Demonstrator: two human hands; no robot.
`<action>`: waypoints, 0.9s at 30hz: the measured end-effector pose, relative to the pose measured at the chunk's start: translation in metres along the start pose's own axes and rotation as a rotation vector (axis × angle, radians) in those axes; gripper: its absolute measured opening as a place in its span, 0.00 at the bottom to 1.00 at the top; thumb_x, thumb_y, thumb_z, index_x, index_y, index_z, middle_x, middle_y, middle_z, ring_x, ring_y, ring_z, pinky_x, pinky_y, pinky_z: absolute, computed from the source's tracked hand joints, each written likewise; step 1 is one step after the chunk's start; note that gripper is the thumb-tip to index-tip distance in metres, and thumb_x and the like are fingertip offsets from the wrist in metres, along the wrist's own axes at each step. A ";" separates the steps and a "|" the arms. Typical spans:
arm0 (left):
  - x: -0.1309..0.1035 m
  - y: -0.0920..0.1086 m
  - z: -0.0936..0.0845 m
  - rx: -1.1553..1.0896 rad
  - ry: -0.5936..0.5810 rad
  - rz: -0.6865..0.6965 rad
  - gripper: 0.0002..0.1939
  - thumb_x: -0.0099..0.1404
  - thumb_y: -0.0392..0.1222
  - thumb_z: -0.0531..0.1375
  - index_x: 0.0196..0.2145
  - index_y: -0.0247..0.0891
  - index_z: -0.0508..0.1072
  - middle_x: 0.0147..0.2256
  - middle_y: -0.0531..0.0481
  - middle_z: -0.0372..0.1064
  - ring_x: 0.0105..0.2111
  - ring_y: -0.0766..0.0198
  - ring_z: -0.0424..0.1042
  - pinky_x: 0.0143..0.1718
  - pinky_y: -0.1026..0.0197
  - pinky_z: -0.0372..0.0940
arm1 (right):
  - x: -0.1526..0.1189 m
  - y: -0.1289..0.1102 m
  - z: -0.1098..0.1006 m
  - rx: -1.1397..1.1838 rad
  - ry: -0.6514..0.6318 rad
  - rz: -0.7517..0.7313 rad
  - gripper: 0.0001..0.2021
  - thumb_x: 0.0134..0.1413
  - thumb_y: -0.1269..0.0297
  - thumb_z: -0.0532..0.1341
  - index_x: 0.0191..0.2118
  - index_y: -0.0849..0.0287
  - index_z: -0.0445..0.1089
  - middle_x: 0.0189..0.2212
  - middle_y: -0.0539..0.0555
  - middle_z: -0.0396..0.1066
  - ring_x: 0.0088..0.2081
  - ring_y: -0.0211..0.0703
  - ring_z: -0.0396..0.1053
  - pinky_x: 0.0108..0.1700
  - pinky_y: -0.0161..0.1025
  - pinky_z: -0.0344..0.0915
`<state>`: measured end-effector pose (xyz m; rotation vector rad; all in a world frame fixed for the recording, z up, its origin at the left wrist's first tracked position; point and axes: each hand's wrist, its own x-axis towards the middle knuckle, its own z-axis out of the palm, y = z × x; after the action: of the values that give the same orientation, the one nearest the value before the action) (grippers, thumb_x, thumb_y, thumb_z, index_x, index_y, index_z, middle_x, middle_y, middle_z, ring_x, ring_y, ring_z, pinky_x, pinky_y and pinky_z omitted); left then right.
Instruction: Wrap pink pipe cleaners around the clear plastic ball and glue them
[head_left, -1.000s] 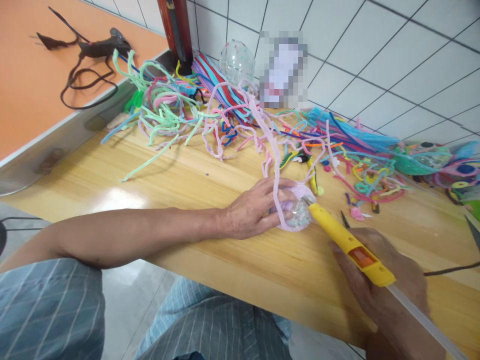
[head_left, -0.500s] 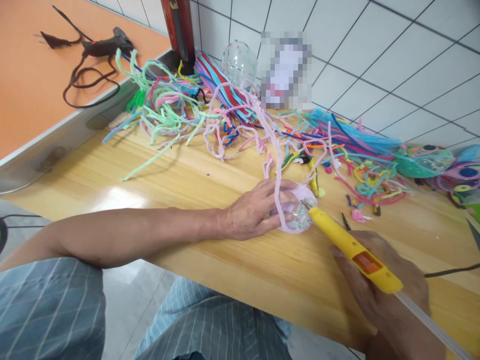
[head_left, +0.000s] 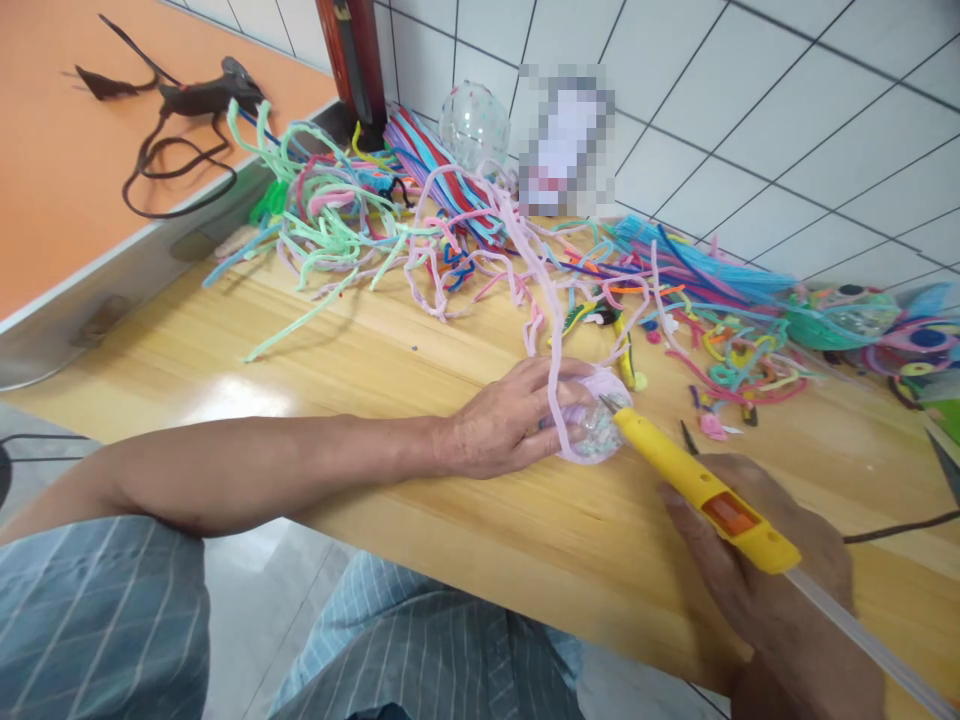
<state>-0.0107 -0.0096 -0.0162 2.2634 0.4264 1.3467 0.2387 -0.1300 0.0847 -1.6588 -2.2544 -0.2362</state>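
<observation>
Little change around the glue gun

2 hands here, 1 left hand and 1 right hand, plus 1 yellow glue gun, 1 glue stick, 1 lilac-wrapped ball, 1 clear globe, 1 black corded tool, and loose pipe cleaners way too tangled to count, lol.
</observation>
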 end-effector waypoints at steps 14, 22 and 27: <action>0.000 0.000 0.000 0.012 -0.009 0.002 0.15 0.78 0.45 0.60 0.58 0.42 0.67 0.63 0.36 0.69 0.65 0.51 0.72 0.67 0.41 0.70 | 0.004 0.015 -0.005 -0.009 -0.044 -0.110 0.08 0.73 0.56 0.59 0.44 0.52 0.71 0.35 0.53 0.80 0.30 0.46 0.77 0.27 0.42 0.61; -0.001 0.000 0.001 -0.001 -0.013 -0.004 0.15 0.78 0.45 0.60 0.59 0.43 0.68 0.63 0.37 0.69 0.64 0.51 0.72 0.67 0.42 0.70 | 0.000 0.016 -0.008 -0.021 -0.043 -0.083 0.08 0.72 0.56 0.58 0.47 0.52 0.71 0.37 0.55 0.81 0.32 0.49 0.79 0.31 0.42 0.66; 0.001 0.001 0.001 0.025 0.009 0.027 0.14 0.78 0.44 0.61 0.58 0.40 0.69 0.61 0.36 0.71 0.63 0.52 0.74 0.67 0.45 0.71 | -0.004 0.014 -0.004 -0.031 -0.040 -0.060 0.07 0.71 0.57 0.59 0.45 0.51 0.72 0.38 0.55 0.82 0.32 0.51 0.80 0.31 0.43 0.68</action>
<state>-0.0092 -0.0103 -0.0155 2.2920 0.4191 1.3722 0.2535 -0.1302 0.0863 -1.6265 -2.3443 -0.2559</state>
